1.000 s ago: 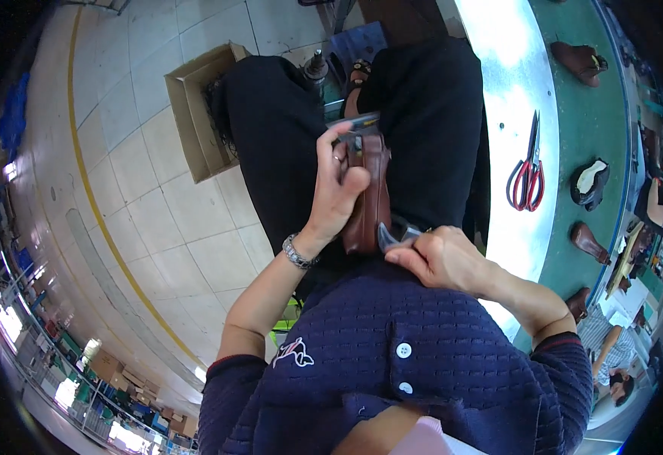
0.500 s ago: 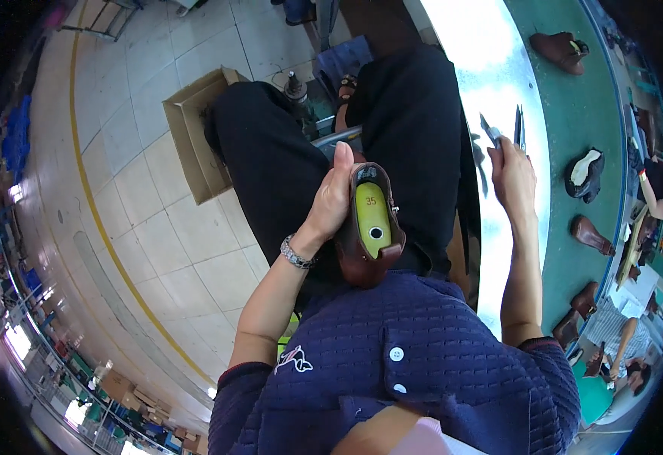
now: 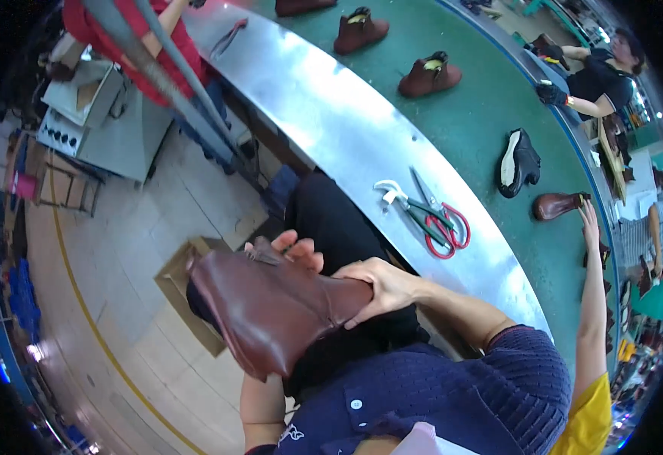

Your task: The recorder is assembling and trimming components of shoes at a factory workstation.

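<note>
Brown leather ankle boot (image 3: 267, 315) left of worktop (image 3: 324, 102), long axis roughly crosswise, narrow end toward worktop. Right hand (image 3: 383, 284), nearer worktop, grips narrow end. Left hand (image 3: 301, 254), farther from worktop, mostly hidden behind boot; fingertips curl, grip unclear.

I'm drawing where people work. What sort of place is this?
Probably a shoe factory: the right hand holds a brown boot, more boots stand on a green surface, and scissors lie on the metal bench.

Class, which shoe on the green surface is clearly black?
The pale-edged shoe above the brown one by the yellow-sleeved person's hand; others clearly visible are brown.
</note>
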Demonstrator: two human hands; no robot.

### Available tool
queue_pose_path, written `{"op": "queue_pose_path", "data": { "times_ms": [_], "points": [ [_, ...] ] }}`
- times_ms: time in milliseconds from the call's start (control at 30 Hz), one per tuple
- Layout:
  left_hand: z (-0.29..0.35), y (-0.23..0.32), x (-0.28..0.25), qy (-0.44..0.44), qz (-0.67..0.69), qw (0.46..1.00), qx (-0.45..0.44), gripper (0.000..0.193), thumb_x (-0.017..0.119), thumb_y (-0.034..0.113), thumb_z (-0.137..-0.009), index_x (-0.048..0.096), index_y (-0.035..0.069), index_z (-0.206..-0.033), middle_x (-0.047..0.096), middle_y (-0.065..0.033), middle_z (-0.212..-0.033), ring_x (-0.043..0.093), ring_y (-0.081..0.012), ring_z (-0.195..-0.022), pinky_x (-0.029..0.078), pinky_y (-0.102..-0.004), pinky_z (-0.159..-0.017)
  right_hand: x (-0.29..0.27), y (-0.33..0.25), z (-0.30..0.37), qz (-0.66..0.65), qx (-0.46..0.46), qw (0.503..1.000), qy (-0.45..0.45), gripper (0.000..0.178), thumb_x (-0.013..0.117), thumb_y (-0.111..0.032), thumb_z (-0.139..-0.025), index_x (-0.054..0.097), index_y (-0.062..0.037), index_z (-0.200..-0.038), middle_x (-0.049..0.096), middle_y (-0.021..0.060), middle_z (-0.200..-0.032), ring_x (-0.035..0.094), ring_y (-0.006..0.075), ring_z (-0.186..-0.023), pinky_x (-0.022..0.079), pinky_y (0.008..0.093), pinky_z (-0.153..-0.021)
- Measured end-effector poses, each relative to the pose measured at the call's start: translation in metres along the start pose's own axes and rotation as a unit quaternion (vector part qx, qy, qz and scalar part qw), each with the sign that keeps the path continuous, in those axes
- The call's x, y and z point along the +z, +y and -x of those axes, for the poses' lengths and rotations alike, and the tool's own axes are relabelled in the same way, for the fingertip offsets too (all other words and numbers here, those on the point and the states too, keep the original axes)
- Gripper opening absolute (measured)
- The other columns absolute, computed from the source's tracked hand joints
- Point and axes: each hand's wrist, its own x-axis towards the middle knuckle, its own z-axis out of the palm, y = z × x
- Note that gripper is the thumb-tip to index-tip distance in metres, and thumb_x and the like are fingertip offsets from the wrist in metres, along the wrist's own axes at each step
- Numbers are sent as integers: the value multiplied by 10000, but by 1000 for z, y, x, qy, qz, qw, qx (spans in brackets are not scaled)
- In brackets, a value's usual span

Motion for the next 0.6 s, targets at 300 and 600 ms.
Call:
{"op": "queue_pose_path", "data": {
  "times_ms": [300,600],
  "points": [
    [-19,-7,-11,202,-103,974,-10,521,402,425,-1014,399,30,-1354,476,-230,-1359,453,-361,-1280,339,-490,-1098,-62,65,66,-161,169,758,609,441,768,-302,-768,664,82,-957,677,99,-809,636,140,-666,499,272,-598],
    [14,8,-51,243,-127,962,14,415,424,306,-1015,471,15,-1307,563,-184,-1260,568,-321,-1125,438,-433,-1001,-214,100,68,513,145,568,627,510,667,-297,-860,569,-29,-1282,563,250,-1253,543,361,-1159,395,399,-1023]
  ]
}}
